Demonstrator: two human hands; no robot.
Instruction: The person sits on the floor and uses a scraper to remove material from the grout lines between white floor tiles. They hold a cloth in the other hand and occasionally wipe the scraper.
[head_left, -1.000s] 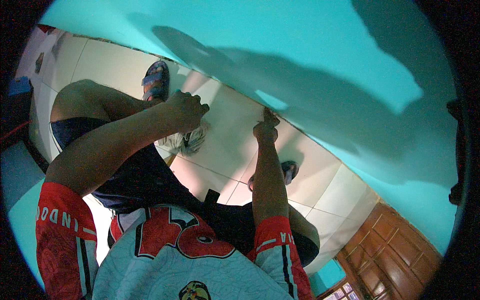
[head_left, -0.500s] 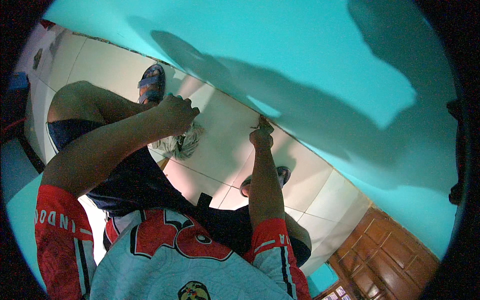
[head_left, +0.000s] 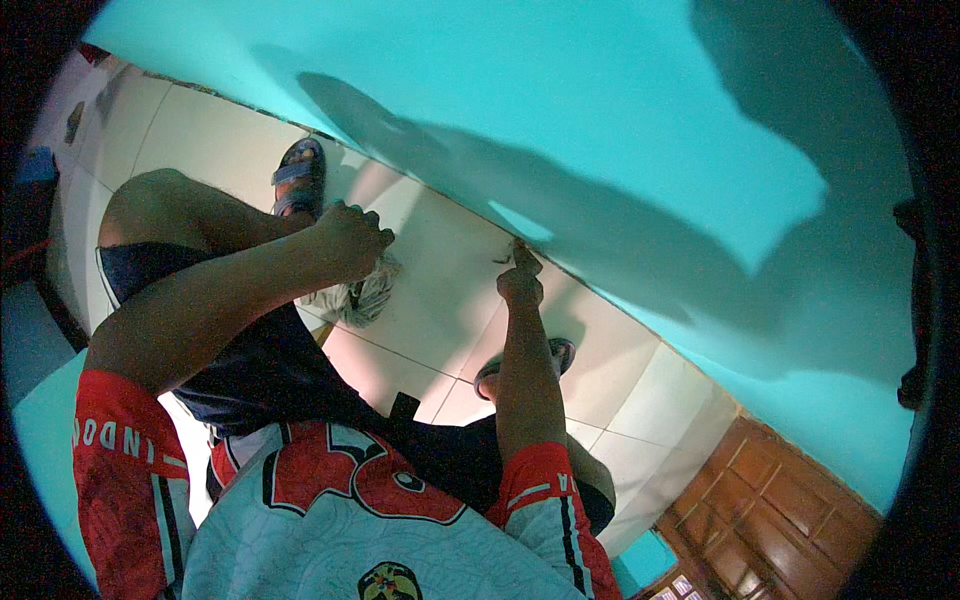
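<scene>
My left hand is closed with its fingers curled, above a bundle of pale grey strands or cloth on the floor. Whatever lies inside that fist is hidden. Out by the foot of the turquoise wall, my right hand grips a small, flat, brownish thing, its end at the joint of wall and floor. A few small dark bits lie on the tile beside it. The exact kind of the gripped thing is too dim to tell.
Sandalled feet rest on the light floor tiles, the left sandal near the wall and the right sandal beside my right forearm. A brown wooden door stands lower right. Dark blue furniture is at the far left.
My right hand has shifted slightly down and stays at the wall's foot with the small flat thing. My left hand sits a little lower, still closed.
</scene>
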